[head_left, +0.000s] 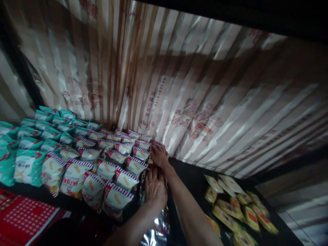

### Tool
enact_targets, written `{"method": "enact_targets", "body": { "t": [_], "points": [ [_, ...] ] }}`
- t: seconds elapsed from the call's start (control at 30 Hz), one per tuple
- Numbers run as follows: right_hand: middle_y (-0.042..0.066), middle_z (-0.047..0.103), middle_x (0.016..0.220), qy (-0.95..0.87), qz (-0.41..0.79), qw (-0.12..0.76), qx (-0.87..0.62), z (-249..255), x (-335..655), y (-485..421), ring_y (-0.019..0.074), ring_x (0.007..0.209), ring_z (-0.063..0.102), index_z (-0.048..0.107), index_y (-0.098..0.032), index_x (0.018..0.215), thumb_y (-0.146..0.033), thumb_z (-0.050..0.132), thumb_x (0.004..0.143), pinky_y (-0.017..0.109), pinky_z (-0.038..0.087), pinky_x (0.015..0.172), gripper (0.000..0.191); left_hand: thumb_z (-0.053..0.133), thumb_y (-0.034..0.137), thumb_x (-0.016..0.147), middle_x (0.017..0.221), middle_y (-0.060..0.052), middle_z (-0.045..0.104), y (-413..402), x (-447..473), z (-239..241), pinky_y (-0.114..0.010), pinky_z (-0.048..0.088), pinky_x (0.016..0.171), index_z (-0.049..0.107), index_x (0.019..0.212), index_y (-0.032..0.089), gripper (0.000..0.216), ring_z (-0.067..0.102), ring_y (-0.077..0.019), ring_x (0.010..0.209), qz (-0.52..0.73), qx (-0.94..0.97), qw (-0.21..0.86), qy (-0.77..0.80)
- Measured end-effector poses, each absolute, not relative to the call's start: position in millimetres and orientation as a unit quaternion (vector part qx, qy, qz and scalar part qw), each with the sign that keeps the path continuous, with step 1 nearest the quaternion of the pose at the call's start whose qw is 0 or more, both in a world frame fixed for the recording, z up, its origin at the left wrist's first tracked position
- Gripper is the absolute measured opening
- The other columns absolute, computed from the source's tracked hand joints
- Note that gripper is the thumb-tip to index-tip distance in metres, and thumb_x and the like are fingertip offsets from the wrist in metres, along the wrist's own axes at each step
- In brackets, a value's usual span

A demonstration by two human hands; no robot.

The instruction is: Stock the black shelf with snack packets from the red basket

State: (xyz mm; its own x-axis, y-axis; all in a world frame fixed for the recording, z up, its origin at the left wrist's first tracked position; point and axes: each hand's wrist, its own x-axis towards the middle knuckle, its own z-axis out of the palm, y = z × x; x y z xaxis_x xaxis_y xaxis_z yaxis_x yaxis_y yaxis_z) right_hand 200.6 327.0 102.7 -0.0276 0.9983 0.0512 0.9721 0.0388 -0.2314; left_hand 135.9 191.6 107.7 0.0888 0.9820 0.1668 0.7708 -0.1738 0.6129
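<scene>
My left hand (155, 189) rests on a row of dark, shiny foil packets, fingers stretched forward and slightly apart. Just beyond it, my right hand (159, 156) lies over the far part of the same row, its fingers spread to the left. A silvery foil packet (155, 232) shows below my left wrist. Most of the row is hidden under my hands and forearms. Directly to the left stand several snack bags (118, 200) with red, white and blue striped tops, close beside my fingers.
Teal snack bags (29, 165) stand in rows at the far left. Yellow packets (227, 218) lie loosely on the black shelf surface (183, 174) to the right. Pleated printed sheeting (174, 85) hangs behind the shelf. A red perforated basket (23, 218) is at the lower left.
</scene>
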Motion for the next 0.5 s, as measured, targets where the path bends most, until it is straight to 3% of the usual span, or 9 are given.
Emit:
{"method": "enact_targets", "body": {
  "t": [0.1,0.23,0.33,0.5],
  "points": [
    [0.007,0.045,0.139,-0.712,0.058,0.128,-0.688,110,203,322,0.0213,0.132,0.032,0.055,-0.023,0.124,-0.032,0.038,0.089,0.041,0.023,0.108,0.04,0.044,0.011,0.079,0.134,-0.015,0.048,187,133,112,-0.049,0.026,0.11,0.056,0.121,0.012,0.044,0.035,-0.0313,0.129,0.302,0.716,0.181,0.603],
    [0.011,0.052,0.133,-0.709,0.076,0.24,-0.659,121,202,302,0.0203,0.128,0.04,0.06,-0.015,0.118,-0.028,0.037,0.088,0.036,0.032,0.106,0.04,0.048,0.012,0.077,0.133,-0.015,0.048,173,123,123,-0.047,0.028,0.109,0.059,0.114,0.011,0.039,0.035,-0.0304,0.128,0.338,0.713,0.18,0.587],
    [0.012,0.058,0.124,-0.681,0.125,0.353,-0.63,132,193,263,0.0208,0.118,0.051,0.06,-0.015,0.115,-0.034,0.037,0.088,0.035,0.042,0.097,0.04,0.045,0.01,0.079,0.12,-0.01,0.058,147,105,125,-0.039,0.037,0.104,0.063,0.103,0.015,0.03,0.046,-0.0238,0.117,0.383,0.709,0.204,0.557],
    [0.007,0.069,0.104,-0.642,0.2,0.488,-0.557,145,167,147,0.0194,0.09,0.065,0.058,-0.019,0.113,-0.039,0.044,0.089,0.034,0.051,0.08,0.035,0.036,0.009,0.083,0.1,-0.005,0.065,63,51,89,-0.031,0.046,0.09,0.062,0.1,0.019,0.033,0.055,-0.0171,0.095,0.412,0.758,0.268,0.43]
  ]
}}
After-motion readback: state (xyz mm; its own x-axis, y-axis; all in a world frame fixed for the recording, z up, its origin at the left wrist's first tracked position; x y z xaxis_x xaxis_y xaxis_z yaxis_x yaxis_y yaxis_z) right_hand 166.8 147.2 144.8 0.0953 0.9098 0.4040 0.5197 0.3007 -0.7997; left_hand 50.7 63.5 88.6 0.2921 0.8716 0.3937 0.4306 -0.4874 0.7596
